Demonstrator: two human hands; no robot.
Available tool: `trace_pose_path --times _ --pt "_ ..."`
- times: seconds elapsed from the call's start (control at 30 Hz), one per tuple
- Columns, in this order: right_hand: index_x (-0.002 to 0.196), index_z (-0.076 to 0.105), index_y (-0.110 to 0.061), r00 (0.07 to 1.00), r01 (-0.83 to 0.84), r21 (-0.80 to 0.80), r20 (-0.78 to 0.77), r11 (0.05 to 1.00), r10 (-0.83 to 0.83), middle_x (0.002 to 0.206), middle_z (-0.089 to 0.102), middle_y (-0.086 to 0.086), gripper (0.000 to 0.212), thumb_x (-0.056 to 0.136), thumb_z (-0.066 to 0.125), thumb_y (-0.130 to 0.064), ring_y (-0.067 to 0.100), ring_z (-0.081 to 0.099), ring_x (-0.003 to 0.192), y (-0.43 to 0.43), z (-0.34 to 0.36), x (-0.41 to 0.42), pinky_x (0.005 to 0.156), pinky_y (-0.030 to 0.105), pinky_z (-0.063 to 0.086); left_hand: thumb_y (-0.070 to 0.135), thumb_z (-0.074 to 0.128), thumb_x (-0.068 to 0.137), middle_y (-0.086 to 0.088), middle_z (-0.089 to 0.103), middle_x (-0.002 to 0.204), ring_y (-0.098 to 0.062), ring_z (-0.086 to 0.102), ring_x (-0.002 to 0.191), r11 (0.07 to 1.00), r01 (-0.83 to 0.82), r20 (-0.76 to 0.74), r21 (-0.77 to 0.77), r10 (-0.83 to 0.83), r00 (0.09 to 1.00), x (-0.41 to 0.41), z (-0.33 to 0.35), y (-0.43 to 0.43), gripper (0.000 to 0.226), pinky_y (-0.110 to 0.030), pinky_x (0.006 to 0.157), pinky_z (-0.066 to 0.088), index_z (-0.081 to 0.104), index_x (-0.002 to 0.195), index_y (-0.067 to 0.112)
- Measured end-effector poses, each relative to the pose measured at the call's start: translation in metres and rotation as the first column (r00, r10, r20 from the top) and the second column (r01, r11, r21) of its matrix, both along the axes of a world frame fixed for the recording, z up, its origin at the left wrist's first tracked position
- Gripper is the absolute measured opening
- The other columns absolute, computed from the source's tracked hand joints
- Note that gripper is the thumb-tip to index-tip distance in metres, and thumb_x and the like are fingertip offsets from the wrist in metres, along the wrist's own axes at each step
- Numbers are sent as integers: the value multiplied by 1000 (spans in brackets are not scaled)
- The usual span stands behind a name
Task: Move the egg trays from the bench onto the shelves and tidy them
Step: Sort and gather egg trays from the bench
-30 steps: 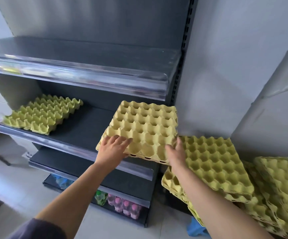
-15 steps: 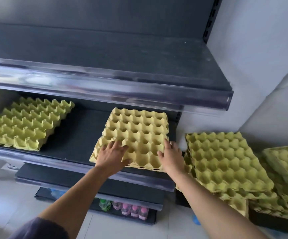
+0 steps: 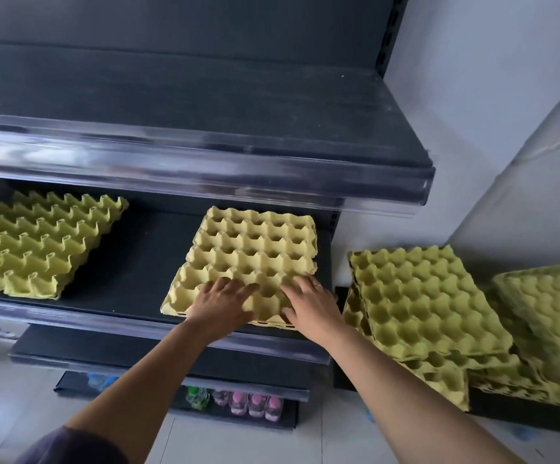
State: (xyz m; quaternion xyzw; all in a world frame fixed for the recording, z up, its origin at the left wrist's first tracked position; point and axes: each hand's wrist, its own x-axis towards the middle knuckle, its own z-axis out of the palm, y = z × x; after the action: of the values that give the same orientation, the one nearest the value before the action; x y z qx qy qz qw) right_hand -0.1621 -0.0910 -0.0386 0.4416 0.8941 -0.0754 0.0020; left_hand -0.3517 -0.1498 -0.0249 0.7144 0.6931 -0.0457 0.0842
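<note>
Straight ahead, a person is reaching both bare arms toward a dark set of shelves. The left hand [image 3: 225,303] and right hand [image 3: 312,306] are lying flat on the near rows of a pale yellow egg tray [image 3: 255,242], with fingers spread and fairly straight. They are pressing on it rather than gripping it. That tray is sitting on the right half of the middle shelf [image 3: 131,272], its near edge close to the shelf's front lip. A greener egg tray [image 3: 37,242] is lying at the left end of the same shelf, well apart from it and turned at an angle.

To the right, on a low bench [image 3: 506,413], a nearer stack [image 3: 422,303] and a farther stack [image 3: 546,316] of trays are sitting crookedly. Judging by this, the job is only getting started — two trays are shelved, most are waiting to be moved, and the shelved pair is not yet looking lined up.
</note>
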Motion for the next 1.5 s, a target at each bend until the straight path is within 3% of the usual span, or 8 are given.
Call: trace_pose_path --times 0.23,0.43,0.57,0.73,0.97,1.17,1.37,1.5 --pt "136 48 -20 985 97 116 -156 989 -78 135 48 5 43 95 48 -34 27 47 123 12 17 67 96 44 46 35 42 96 2 48 138 -19 36 132 966 99 39 239 -112 993 74 17 32 42 -36 108 25 43 137 27" --pt "110 67 -17 966 174 223 -230 959 -121 108 65 3 25 87 60 -25 27 62 97 33 21 168 74 41 54 24 46 82 3 69 77 -22 66 78 843 204 71 499 -274 959 166 26 60 23 -32 73 52 68 82 18" --pt "100 70 -17 961 205 226 -233 953 -151 98 67 4 21 79 70 -18 30 65 87 50 17 254 66 41 56 28 40 80 6 65 71 -21 65 71 848 172 119 501 -265 957 238 24 75 29 -31 66 50 68 81 20" --pt "129 55 -21 969 223 100 -133 970 -209 125 58 3 35 96 47 -26 27 56 111 69 4 340 90 39 48 22 50 90 4 67 94 -21 60 94 937 31 251 349 -125 960 303 -9 83 21 -33 84 44 64 105 20" --pt "138 44 -18 921 360 -112 -116 926 -372 131 50 7 43 97 46 -31 27 50 119 92 -29 387 96 38 47 29 48 91 3 50 131 -22 45 119 964 -253 317 87 214 924 337 -48 88 39 -37 93 37 46 130 27" --pt "148 23 -19 858 497 -252 0 830 -514 147 29 17 58 97 43 -38 36 35 133 116 -66 391 103 43 40 33 51 89 -8 19 148 -32 22 134 894 -425 281 -144 448 849 344 -78 102 64 -46 103 32 19 144 26" --pt "151 5 -16 763 571 -435 -30 696 -645 148 29 20 74 96 47 -39 38 42 129 132 -98 386 104 47 40 35 61 84 -19 18 146 -41 36 126 700 -584 429 -412 714 553 337 -114 117 92 -50 102 38 -5 148 27" --pt "151 1 -11 733 622 -362 -42 694 -678 146 34 18 88 91 55 -43 40 41 129 133 -109 382 105 48 35 28 64 85 -20 22 142 -37 42 121 728 -598 431 -336 683 590 337 -125 115 99 -41 91 43 -13 148 26"
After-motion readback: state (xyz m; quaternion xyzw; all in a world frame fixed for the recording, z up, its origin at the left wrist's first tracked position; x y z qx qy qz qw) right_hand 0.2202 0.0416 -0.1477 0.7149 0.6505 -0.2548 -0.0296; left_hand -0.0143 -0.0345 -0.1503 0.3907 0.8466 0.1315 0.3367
